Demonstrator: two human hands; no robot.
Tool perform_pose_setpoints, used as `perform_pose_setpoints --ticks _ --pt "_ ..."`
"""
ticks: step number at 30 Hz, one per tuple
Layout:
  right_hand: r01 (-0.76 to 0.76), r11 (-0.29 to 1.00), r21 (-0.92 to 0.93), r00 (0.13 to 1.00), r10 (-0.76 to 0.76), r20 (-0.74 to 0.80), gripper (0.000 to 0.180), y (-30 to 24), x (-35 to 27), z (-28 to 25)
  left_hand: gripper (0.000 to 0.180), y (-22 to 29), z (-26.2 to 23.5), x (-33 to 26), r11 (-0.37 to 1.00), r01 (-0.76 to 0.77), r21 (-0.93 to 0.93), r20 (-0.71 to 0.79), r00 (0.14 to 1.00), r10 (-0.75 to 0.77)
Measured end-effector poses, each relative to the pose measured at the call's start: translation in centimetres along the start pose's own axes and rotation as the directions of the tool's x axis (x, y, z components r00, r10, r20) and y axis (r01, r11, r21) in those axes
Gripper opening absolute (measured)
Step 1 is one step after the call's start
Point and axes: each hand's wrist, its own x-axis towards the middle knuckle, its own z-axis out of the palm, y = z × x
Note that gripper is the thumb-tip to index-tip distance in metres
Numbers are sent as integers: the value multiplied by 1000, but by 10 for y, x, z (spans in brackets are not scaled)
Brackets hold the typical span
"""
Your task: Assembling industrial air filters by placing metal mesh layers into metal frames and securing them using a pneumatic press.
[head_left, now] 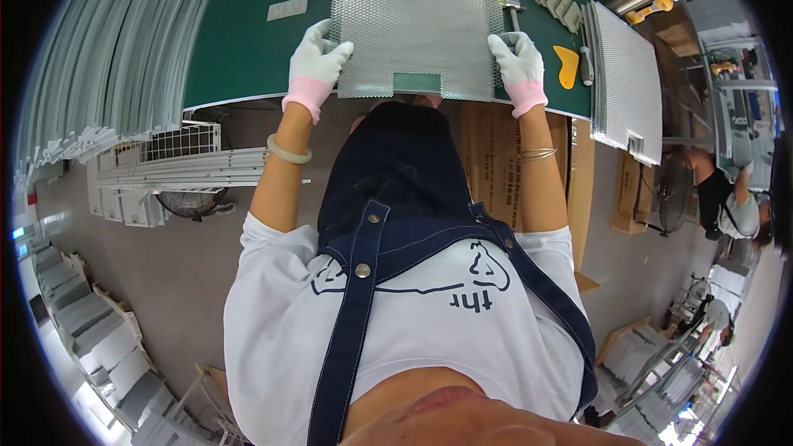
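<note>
Head view: our left hand and right hand pinch the mesh sheet edges; we should keep it square on the green table.

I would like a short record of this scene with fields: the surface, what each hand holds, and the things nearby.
surface: green worktable
main thing: metal mesh sheet, lying flat on the table
left hand: white glove, grips the left edge of the mesh sheet
right hand: white glove, grips the right edge of the mesh sheet
right of the hands: yellow scraper, stack of mesh sheets
left of the table: pale metal strips, piled
</note>
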Motion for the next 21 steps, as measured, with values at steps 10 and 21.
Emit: perform_pose_setpoints --ticks 10,21 --pt "-57 990 -128 998 61 25 32 9 -11 7 57 4 5 -14 952 117 282 34 991 -131" --pt "-95 965 -244 993 110 49 33 20 -11 12 58 -8 13 -11 902 77 425 28 995 -98"
